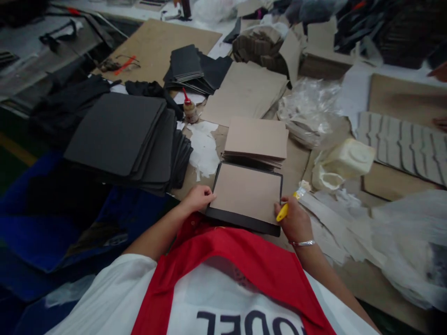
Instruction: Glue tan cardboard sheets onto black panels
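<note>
A tan cardboard sheet lies on a black panel right in front of me. My left hand is closed, its fingers pinching the left edge of the sheet and panel. My right hand is closed round a yellow-handled brush and rests against the sheet's right edge. A silver bracelet is on that wrist.
A stack of tan sheets lies just behind the panel. A tall pile of black panels stands to the left, a glue bottle behind. A white jug, plastic bags and paper scraps lie right.
</note>
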### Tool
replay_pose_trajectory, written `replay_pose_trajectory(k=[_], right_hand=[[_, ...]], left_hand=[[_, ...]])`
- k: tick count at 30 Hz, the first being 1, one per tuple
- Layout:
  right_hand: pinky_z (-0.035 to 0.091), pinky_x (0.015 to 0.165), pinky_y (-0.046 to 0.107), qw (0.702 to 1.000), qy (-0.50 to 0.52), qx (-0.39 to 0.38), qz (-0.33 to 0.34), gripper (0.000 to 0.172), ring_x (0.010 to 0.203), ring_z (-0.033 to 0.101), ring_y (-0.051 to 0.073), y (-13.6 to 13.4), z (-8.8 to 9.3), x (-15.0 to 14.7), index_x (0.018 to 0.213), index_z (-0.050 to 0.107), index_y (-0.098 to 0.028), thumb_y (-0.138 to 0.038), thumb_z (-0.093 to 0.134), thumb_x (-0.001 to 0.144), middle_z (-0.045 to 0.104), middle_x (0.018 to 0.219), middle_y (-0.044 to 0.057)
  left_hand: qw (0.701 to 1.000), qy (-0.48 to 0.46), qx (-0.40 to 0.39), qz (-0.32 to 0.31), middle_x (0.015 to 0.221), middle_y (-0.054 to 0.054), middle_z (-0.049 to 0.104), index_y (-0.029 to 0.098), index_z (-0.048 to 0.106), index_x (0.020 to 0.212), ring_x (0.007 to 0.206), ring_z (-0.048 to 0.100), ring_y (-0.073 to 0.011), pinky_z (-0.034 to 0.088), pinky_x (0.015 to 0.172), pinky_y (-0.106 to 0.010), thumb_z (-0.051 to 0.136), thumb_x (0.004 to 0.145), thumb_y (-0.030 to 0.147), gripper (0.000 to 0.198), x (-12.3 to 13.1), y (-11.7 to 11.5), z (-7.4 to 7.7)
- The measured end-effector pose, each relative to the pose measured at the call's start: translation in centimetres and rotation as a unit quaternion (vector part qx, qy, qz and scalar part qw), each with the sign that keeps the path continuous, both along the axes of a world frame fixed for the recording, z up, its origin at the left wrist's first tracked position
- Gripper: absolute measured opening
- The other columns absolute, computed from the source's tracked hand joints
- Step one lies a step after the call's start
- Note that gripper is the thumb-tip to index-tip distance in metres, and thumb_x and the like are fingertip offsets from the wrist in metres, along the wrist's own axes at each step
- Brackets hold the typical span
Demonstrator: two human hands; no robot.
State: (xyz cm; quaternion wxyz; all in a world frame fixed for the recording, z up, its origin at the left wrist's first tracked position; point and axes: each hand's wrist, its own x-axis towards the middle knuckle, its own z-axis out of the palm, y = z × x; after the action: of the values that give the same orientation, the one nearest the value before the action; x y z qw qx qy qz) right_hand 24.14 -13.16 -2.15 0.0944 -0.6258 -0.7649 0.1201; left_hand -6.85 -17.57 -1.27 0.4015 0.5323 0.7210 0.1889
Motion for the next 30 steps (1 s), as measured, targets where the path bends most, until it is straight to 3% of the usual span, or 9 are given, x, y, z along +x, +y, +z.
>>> replay_pose_trajectory(k=[6, 15, 21, 24, 26, 28, 30], right_hand=[[0.032, 0.051, 0.024, 0.999, -0.029, -0.014, -0.016, 0.026, 0.053, 0.052, 0.015, -0.4, 0.8, -0.6, 0.100, 0.052, -0.018, -0.035, 0.049, 0.081, 0.058, 0.064, 0.002], [0.033, 0.054, 0.025, 0.999, -0.041, 0.001, -0.007, 0.026, 0.059, 0.054, 0.016, -0.6, 0.4, -0.7, 0.100, 0.053, -0.017, -0.035, 0.047, 0.082, 0.060, 0.071, 0.005], [0.033, 0.055, 0.025, 0.997, -0.078, 0.007, 0.006, 0.025, 0.062, 0.055, 0.016, -0.8, 0.5, -1.0, 0.101, 0.055, -0.017, -0.033, 0.045, 0.085, 0.062, 0.074, 0.006], [0.032, 0.055, 0.025, 0.994, -0.110, 0.013, 0.022, 0.024, 0.064, 0.057, 0.017, -0.7, 0.9, -0.9, 0.101, 0.056, -0.016, -0.033, 0.045, 0.087, 0.063, 0.075, 0.007], [0.033, 0.054, 0.025, 0.991, -0.124, 0.034, 0.024, 0.027, 0.063, 0.058, 0.018, -0.4, 1.7, -0.4, 0.102, 0.057, -0.016, -0.036, 0.046, 0.087, 0.064, 0.074, 0.008], [0.033, 0.053, 0.026, 0.992, -0.100, 0.072, 0.003, 0.035, 0.062, 0.058, 0.018, 0.1, 3.1, 0.3, 0.107, 0.057, -0.014, -0.041, 0.046, 0.087, 0.064, 0.074, 0.009], [0.035, 0.052, 0.025, 0.995, -0.007, 0.096, -0.020, 0.042, 0.059, 0.057, 0.016, 0.9, 5.1, 0.5, 0.114, 0.055, -0.015, -0.045, 0.043, 0.088, 0.065, 0.074, 0.008]], left_hand=[[1.000, -0.004, 0.000, -0.002, 0.051, 0.003, 0.050, 0.015, 0.058, 0.056, 0.052, 0.043, -0.0104, 0.029, 0.052, -0.023, 0.055, 0.069, 0.035, 0.023, -0.2, -0.2, 0.1], [1.000, -0.029, -0.012, 0.000, 0.048, 0.005, 0.046, 0.016, 0.054, 0.053, 0.051, 0.041, -0.0097, 0.029, 0.052, -0.023, 0.056, 0.066, 0.032, 0.021, -0.2, 0.0, 0.6], [0.999, -0.025, -0.015, -0.022, 0.050, 0.004, 0.046, 0.016, 0.054, 0.055, 0.052, 0.041, -0.0100, 0.029, 0.052, -0.023, 0.053, 0.070, 0.033, 0.023, -0.3, 0.0, 0.1], [0.998, 0.031, -0.018, -0.056, 0.053, 0.003, 0.049, 0.016, 0.053, 0.057, 0.054, 0.044, -0.0114, 0.030, 0.054, -0.024, 0.052, 0.074, 0.035, 0.025, -0.6, -0.1, 0.4], [0.991, 0.115, 0.003, -0.073, 0.061, 0.000, 0.053, 0.017, 0.055, 0.063, 0.059, 0.049, -0.0142, 0.034, 0.057, -0.026, 0.054, 0.075, 0.036, 0.023, -0.6, -0.1, 0.9], [0.972, 0.208, 0.068, -0.088, 0.075, -0.004, 0.058, 0.016, 0.057, 0.075, 0.072, 0.053, -0.0187, 0.039, 0.065, -0.030, 0.057, 0.075, 0.035, 0.019, -0.1, -0.2, 1.6], [0.946, 0.254, 0.156, -0.125, 0.093, -0.008, 0.059, 0.016, 0.057, 0.090, 0.089, 0.053, -0.0225, 0.041, 0.078, -0.034, 0.057, 0.077, 0.031, 0.019, 1.1, -0.2, 2.2]])
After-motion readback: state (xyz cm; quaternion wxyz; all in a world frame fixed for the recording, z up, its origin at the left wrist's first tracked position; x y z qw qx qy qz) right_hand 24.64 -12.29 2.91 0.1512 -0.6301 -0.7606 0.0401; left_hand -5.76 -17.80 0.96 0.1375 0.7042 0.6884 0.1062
